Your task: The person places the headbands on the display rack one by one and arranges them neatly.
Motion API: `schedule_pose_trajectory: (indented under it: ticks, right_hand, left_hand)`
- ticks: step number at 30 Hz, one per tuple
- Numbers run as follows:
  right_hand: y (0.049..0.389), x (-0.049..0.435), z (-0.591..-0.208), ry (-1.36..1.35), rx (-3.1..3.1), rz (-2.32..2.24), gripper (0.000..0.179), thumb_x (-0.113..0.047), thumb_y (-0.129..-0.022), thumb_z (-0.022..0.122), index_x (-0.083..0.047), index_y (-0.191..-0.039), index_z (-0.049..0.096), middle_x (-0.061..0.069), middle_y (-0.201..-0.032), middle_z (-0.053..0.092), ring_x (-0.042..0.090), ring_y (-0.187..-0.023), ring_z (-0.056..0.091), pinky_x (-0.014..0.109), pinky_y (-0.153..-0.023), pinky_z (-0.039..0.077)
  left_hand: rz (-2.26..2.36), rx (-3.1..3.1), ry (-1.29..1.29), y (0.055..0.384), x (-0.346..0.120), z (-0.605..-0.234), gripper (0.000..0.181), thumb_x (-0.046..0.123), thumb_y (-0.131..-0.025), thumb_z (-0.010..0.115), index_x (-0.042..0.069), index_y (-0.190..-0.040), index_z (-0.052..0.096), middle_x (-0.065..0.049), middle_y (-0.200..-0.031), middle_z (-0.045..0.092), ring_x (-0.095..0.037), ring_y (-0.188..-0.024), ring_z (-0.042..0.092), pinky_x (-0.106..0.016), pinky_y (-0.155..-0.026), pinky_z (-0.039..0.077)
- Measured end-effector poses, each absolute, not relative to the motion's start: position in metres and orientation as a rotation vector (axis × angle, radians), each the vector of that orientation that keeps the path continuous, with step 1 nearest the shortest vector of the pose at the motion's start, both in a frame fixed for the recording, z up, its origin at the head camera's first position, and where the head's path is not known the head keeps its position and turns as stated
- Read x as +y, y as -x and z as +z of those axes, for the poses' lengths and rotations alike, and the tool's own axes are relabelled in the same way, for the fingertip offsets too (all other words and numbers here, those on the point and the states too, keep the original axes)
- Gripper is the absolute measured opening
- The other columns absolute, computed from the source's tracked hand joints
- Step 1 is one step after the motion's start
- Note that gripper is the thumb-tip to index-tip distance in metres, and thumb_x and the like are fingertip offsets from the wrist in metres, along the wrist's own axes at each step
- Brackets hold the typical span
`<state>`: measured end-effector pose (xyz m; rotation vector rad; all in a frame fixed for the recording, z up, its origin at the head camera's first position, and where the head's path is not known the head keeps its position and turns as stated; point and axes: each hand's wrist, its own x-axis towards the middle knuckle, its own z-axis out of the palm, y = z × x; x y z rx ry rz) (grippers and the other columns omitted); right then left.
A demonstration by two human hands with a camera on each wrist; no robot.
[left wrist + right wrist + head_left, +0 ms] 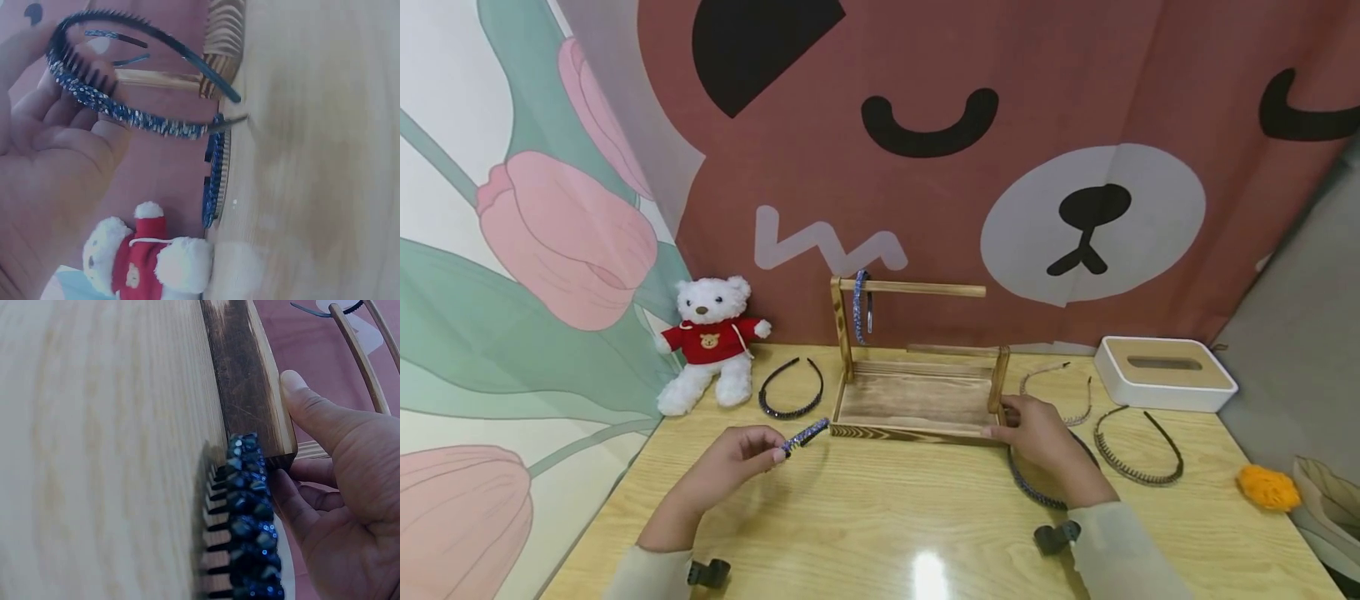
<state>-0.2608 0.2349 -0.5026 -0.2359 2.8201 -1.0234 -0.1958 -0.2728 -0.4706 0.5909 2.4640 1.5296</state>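
My left hand [733, 462] pinches a blue glittery toothed headband [805, 436] just off the stand's front left corner. In the left wrist view this headband [94, 100] shows its comb teeth, its two ends pointing toward the table. My right hand [1037, 433] grips the right end of a wooden stand [917, 437], thumb on the front edge and fingers around the corner. Another blue headband [859, 308] hangs on the stand's upper bar [925, 288], near the left post. Under my right forearm lies a dark beaded headband [1033, 493], partly hidden; its beads [250, 519] fill the right wrist view's foreground.
A black headband [792, 414] lies left of the stand, beside a white teddy bear [711, 333] in red. To the right are a thin light headband [1037, 372], a brownish toothed headband [1138, 477], a tissue box [1165, 392] and an orange fluffy item [1268, 487].
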Motion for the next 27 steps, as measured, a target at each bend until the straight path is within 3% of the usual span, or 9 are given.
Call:
schedule_pose_trajectory:
  ticks: [2,6,11,19,27]
  right_hand:
    - [0.261,0.235,-0.502,0.235,2.824,-1.020,0.091,-0.049,-0.097,0.082,0.007,-0.160,0.048,0.028,-0.145,0.067,0.043,-0.132,0.068,0.050,-0.098,0.065]
    - [0.261,0.235,-0.502,0.236,2.829,-1.016,0.091,-0.049,-0.097,0.082,0.007,-0.159,0.048,0.029,-0.145,0.066,0.044,-0.132,0.067,0.050,-0.099,0.064]
    - [0.260,0.235,-0.502,0.234,2.824,-1.018,0.089,-0.047,-0.098,0.082,0.007,-0.160,0.047,0.029,-0.145,0.066,0.044,-0.132,0.067,0.051,-0.100,0.064]
    - [0.259,0.238,-0.502,0.220,2.827,-1.024,0.090,-0.049,-0.098,0.081,0.007,-0.160,0.047,0.029,-0.146,0.066,0.043,-0.133,0.067,0.050,-0.099,0.064]
    - [0.259,0.236,-0.502,0.225,2.819,-1.058,0.088,-0.046,-0.098,0.082,0.007,-0.159,0.049,0.029,-0.145,0.066,0.044,-0.133,0.067,0.051,-0.099,0.064]
  left_hand:
    - [1.649,2.422,-0.546,0.198,-0.272,-0.471,0.020,0.012,-0.111,0.064,-0.008,-0.110,0.070,-0.010,-0.093,0.069,-0.007,-0.084,0.062,-0.028,-0.076,0.058]
    - [1.972,2.226,-0.462,0.201,-0.268,-0.471,0.017,0.011,-0.115,0.056,0.005,-0.109,0.070,0.004,-0.094,0.068,-0.007,-0.088,0.063,-0.023,-0.081,0.058]
    - [2.487,1.757,-0.395,0.205,-0.261,-0.468,0.031,0.007,-0.117,0.047,0.014,-0.107,0.075,0.005,-0.099,0.074,-0.006,-0.090,0.067,-0.019,-0.083,0.059]
    - [2.783,1.459,-0.308,0.210,-0.254,-0.458,0.035,0.004,-0.117,0.045,0.008,-0.112,0.080,-0.002,-0.105,0.078,-0.008,-0.092,0.069,-0.019,-0.084,0.059]
    - [2.841,1.301,-0.500,0.215,-0.254,-0.440,0.046,-0.010,-0.111,0.034,0.004,-0.123,0.076,-0.003,-0.112,0.077,-0.011,-0.098,0.070,-0.023,-0.090,0.057]
